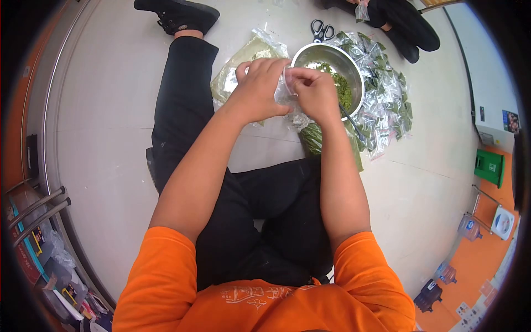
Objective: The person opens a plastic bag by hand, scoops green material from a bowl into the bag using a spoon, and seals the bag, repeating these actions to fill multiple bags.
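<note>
Between my two hands is a small clear plastic bag (286, 99). My left hand (256, 88) grips its left side, fingers bent over the top and thumb below. The fingers of my right hand (315, 93) pinch its upper right edge. What the bag holds, if anything, cannot be made out. Just beyond my right hand stands a steel bowl (354, 66) with chopped green leaf bits (344, 91) inside. A dark-handled utensil (352, 120) leans over the bowl's near rim. Below my hands lies a larger bag of green material (311, 138), partly covered by my right forearm.
Many small filled clear packets (381, 94) are heaped right of the bowl. Scissors (322, 30) lie behind it. An open large plastic bag (227, 77) spreads on the floor at left. Another person's legs (406, 25) are at the far right. My outstretched leg (185, 94) borders the left.
</note>
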Available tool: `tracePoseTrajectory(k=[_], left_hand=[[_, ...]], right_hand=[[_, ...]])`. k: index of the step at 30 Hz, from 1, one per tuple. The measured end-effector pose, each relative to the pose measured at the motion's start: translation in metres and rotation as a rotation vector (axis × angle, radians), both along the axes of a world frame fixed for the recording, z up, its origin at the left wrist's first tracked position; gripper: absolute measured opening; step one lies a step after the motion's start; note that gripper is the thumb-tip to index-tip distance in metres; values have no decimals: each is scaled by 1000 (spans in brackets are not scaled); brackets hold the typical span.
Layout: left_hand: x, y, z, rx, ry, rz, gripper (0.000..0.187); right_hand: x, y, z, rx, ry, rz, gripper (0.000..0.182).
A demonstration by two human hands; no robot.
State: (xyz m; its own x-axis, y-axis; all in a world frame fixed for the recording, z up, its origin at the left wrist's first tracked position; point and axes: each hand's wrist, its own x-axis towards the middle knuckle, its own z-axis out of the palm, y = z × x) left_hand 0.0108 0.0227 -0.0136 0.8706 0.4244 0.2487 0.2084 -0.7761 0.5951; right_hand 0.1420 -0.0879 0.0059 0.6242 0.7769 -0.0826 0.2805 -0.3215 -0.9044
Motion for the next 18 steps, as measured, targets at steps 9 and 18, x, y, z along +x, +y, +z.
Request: tracePoseTrajectory(k=[9,18], left_hand=[[8,-10,-7,-45,104,55,55],[15,-8,-16,-88,88,2,37]], right_hand=[[-6,0,6,-122,-219,170,27],[10,-17,10,-153,-254,230,23]])
